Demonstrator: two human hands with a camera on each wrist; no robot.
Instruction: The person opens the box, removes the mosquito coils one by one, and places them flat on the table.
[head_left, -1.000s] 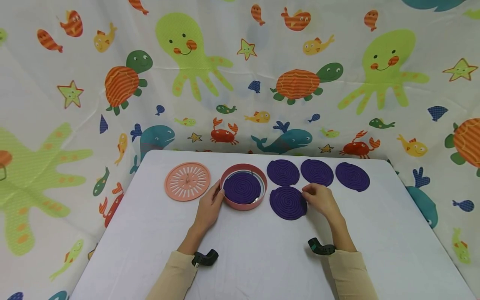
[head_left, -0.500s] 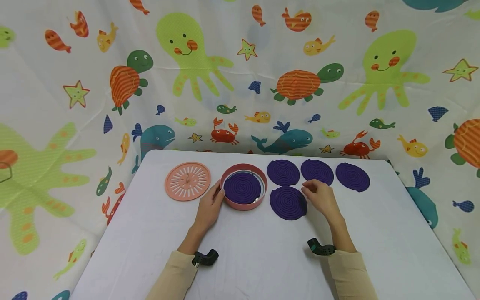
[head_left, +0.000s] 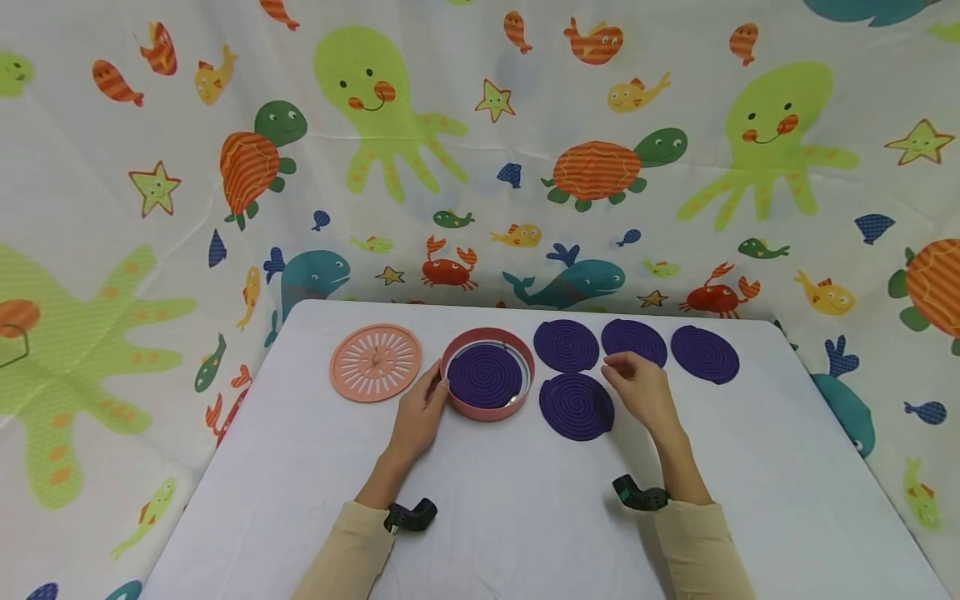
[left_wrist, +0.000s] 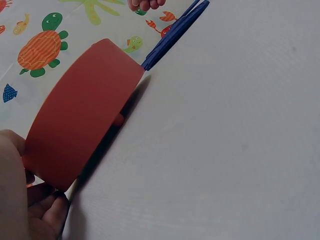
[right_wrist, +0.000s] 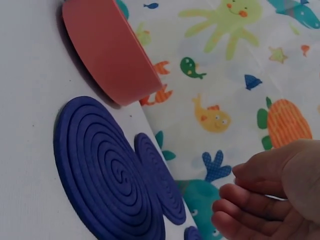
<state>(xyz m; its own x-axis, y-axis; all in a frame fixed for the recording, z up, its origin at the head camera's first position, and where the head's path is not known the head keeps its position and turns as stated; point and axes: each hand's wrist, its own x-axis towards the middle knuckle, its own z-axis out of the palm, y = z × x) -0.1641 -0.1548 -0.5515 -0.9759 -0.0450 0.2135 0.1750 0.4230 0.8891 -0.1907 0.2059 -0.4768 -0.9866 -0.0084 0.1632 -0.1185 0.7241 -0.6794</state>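
My left hand [head_left: 420,414] grips the left side of a round coral-red mosquito coil holder [head_left: 488,412], thumb at its rim and fingers low by its base in the left wrist view. A dark purple mosquito coil [head_left: 484,376] lies inside the holder. My right hand [head_left: 639,390] hovers over the table with loosely curled fingers and holds nothing. Just below and left of it, a flat coil pair [head_left: 576,406] lies on the cloth. The right wrist view shows this spiral [right_wrist: 107,165] close up, with the right hand [right_wrist: 272,192] apart from it.
Along the back edge lie three more purple coils: one near the holder [head_left: 566,345], a middle one [head_left: 628,339] partly behind my right hand, and one at the right [head_left: 705,354]. A slotted peach lid [head_left: 375,363] lies left of the holder. A sea-animal curtain hangs behind.
My right hand has drawn slightly up and away from the near coil's edge. The left hand and the holder stay in place.
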